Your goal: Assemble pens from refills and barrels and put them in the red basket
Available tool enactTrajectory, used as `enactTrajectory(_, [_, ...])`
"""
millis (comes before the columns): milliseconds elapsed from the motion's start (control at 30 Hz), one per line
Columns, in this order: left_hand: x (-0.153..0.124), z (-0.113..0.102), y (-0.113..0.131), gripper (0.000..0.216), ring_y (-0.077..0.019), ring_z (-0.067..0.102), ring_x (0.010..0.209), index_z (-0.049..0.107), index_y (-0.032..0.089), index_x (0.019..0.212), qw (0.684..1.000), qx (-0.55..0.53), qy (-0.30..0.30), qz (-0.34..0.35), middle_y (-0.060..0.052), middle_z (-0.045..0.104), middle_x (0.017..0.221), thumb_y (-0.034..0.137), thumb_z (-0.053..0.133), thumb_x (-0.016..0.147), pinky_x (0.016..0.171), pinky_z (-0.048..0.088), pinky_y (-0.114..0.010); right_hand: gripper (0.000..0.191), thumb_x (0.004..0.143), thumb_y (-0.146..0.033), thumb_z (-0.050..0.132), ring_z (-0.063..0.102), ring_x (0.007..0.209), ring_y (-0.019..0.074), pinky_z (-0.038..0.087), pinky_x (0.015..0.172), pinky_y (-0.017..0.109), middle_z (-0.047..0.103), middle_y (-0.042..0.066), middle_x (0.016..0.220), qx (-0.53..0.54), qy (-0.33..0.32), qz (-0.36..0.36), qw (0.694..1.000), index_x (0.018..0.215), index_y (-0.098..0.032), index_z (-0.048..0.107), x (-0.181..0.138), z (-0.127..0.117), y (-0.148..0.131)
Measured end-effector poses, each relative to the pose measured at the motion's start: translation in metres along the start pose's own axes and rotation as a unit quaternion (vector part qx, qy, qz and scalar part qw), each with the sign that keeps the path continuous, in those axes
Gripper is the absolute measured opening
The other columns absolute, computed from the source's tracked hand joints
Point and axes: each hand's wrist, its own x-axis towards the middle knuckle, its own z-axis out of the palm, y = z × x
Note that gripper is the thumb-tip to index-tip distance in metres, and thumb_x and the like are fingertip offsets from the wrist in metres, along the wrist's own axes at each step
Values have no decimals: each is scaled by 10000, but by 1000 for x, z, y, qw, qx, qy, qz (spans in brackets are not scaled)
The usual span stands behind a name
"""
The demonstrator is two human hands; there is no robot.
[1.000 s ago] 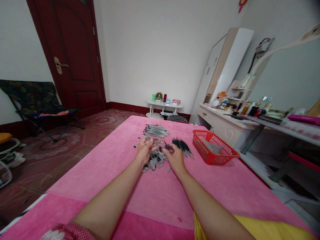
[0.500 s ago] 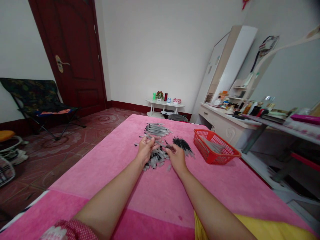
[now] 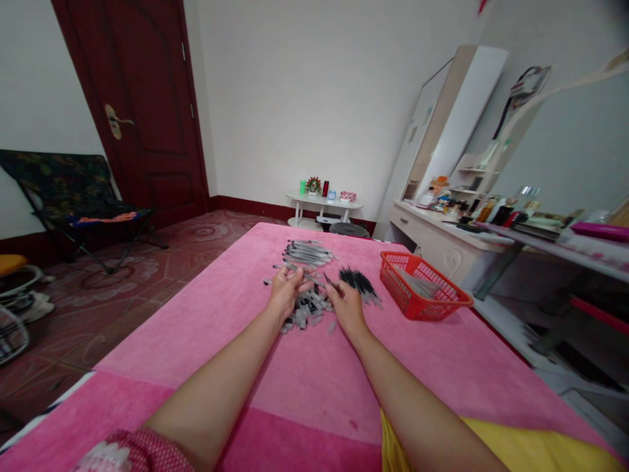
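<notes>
My left hand (image 3: 285,292) pinches a slim grey pen barrel (image 3: 314,279) that slants across toward my right hand (image 3: 346,305). The fingers of my right hand are closed at the barrel's right end, with a thin dark pointed piece (image 3: 327,278) sticking up from them. Below and between the hands lies a loose pile of grey and black pen caps (image 3: 307,311), partly hidden by my left hand. Behind the hands, grey pens (image 3: 308,252) lie side by side in a stack. Right of my right hand is a heap of black-tipped, thin pen parts (image 3: 360,283).
A red plastic basket (image 3: 426,308) holding clear bags or tubes stands on the right of the pink-covered table (image 3: 206,314). Yellow cloth (image 3: 531,446) lies at the near right edge. Beyond are a low white table (image 3: 324,202), a folding chair (image 3: 83,196) and a dressing table (image 3: 442,229).
The pen barrel between my hands now shows more clearly, stretched from the left fingers to the right ones. Both hands stay in nearly the same place; the view has shifted slightly.
</notes>
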Motion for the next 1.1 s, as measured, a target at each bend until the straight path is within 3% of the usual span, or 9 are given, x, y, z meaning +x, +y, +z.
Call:
enactTrajectory(67, [0, 0, 0, 359, -210, 693, 799, 473, 172, 877, 1000, 3, 0, -3, -63, 695, 831, 311, 740, 683, 731, 563, -363, 226, 784, -342, 532, 579, 599, 162, 430, 565, 251, 647, 21, 634, -9, -9, 2, 1000, 729, -158, 649, 0, -1, 1])
enactTrajectory(200, [0, -1, -1, 351, -205, 694, 791, 482, 168, 879, 1000, 3, 9, 2, -56, 694, 818, 310, 738, 685, 736, 563, -364, 184, 682, -298, 643, 592, 642, 162, 454, 608, 257, 675, 33, 740, 4, 29, -3, 1000, 798, -157, 636, 1, 0, 3])
enactTrajectory(367, [1, -2, -1, 350, -212, 692, 809, 492, 165, 874, 1000, -3, 10, 1, -57, 693, 821, 313, 744, 680, 763, 558, -394, 194, 752, -328, 560, 597, 606, 165, 453, 577, 259, 671, 28, 687, 15, -6, 5, 1000, 787, -161, 653, 1, 3, 5])
enactTrajectory(667, [4, -4, 0, 333, -200, 694, 785, 516, 156, 871, 999, -16, 42, 20, -57, 698, 822, 302, 744, 678, 758, 563, -376, 196, 767, -342, 572, 607, 623, 176, 421, 572, 259, 688, 32, 701, -146, 0, 0, 989, 824, -199, 692, 3, -15, 19])
enactTrajectory(800, [2, -1, -1, 343, -208, 694, 795, 518, 157, 871, 999, 4, 31, 16, -55, 696, 814, 315, 748, 670, 742, 570, -382, 236, 794, -385, 568, 611, 746, 180, 433, 673, 272, 695, 45, 846, -140, 7, -69, 988, 875, -210, 704, 2, -13, 10])
enactTrajectory(900, [1, 0, -2, 346, -214, 696, 785, 511, 161, 869, 999, 20, 21, 13, -54, 694, 795, 320, 745, 670, 718, 573, -377, 195, 796, -353, 580, 591, 731, 176, 420, 693, 277, 684, 44, 808, -172, 5, -106, 979, 821, -209, 711, 1, -10, 1])
enactTrajectory(1100, [1, -1, -1, 343, -210, 695, 780, 530, 159, 884, 998, 26, 48, 25, -55, 695, 810, 321, 741, 668, 690, 574, -343, 145, 789, -286, 592, 573, 732, 180, 380, 700, 286, 675, 40, 746, -263, -89, -176, 944, 741, -213, 707, 10, -34, -7])
